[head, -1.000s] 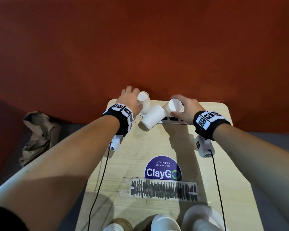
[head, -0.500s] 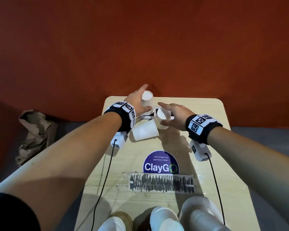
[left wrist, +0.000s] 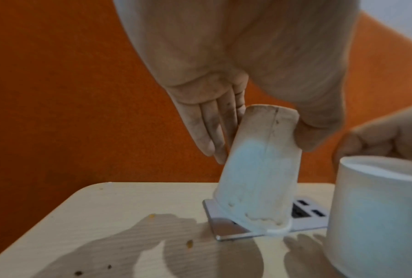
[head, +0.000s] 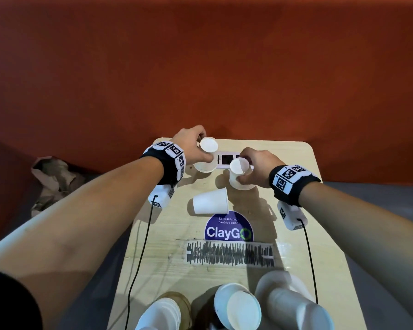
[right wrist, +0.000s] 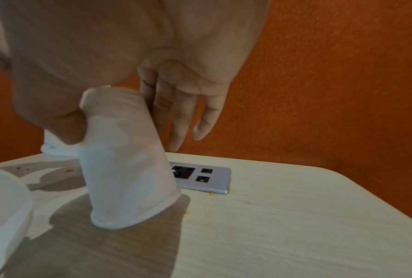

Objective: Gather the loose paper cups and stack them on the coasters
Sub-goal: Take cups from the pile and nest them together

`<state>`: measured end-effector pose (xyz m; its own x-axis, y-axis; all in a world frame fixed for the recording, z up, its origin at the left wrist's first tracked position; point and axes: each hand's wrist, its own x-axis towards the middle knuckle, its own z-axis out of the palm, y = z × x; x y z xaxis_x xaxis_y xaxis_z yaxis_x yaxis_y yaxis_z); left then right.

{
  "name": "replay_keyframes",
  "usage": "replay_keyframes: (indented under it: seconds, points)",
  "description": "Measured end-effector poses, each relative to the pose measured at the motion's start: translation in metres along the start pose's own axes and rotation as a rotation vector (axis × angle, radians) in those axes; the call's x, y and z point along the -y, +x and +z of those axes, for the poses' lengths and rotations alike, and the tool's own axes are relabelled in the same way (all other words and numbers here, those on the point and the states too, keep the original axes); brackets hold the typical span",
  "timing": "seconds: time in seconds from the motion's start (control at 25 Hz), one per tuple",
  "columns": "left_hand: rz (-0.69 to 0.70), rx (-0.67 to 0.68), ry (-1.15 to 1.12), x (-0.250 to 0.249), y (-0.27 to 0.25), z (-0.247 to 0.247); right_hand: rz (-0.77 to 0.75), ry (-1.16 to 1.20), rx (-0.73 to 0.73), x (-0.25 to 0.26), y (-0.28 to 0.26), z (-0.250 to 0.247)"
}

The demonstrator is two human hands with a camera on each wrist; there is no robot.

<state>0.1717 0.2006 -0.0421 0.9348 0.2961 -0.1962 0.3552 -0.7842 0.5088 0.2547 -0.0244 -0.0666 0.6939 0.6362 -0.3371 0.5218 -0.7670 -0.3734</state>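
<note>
My left hand (head: pixel 193 146) grips a white paper cup (head: pixel 207 154) turned mouth down at the table's far end. In the left wrist view this cup (left wrist: pixel 257 169) tilts, its rim resting on the socket plate (left wrist: pixel 226 232), with the thumb (left wrist: pixel 315 135) on one side and the fingers (left wrist: pixel 207 135) on the other. My right hand (head: pixel 256 168) pinches a second inverted cup (head: pixel 238 174), which also tilts, rim on the wood (right wrist: pixel 126 159). A third cup (head: pixel 210 201) lies on its side, loose, nearer me. Cup stacks (head: pixel 236 306) stand at the near edge, one on a brown coaster (head: pixel 181 302).
The small wooden table (head: pixel 320 234) butts against an orange wall. A silver socket plate (right wrist: pixel 208 178) is set into its far end. A purple ClayGo sticker (head: pixel 228 231) and a scribbled strip (head: pixel 229 254) mark the middle. A crumpled brown paper bag (head: pixel 55 177) lies off the table's left.
Both hands have turned their cups mouth down and lowered them onto the table's far end. The loose third cup now lies closer to me, near the sticker.
</note>
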Motion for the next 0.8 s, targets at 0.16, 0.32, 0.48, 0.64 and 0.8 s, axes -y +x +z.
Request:
replay_keyframes:
  seconds: [0.16,0.32,0.48,0.64,0.8]
  points:
    - [0.004,-0.047,-0.158,-0.008,-0.022,-0.01,-0.028,-0.018,-0.054,0.002,-0.023,-0.004]
    - [0.037,-0.093,-0.266,-0.018,-0.049,-0.022,-0.032,-0.052,-0.067,0.001,-0.052,-0.007]
    - [0.035,-0.12,-0.411,-0.035,-0.078,-0.034,-0.021,0.026,-0.167,0.004,-0.082,-0.014]
    - [0.018,-0.107,-0.645,-0.063,-0.103,-0.036,-0.083,0.14,-0.231,0.021,-0.111,-0.028]
    - [0.065,-0.17,-0.548,-0.087,-0.124,-0.028,-0.121,0.265,-0.307,0.033,-0.129,-0.033]
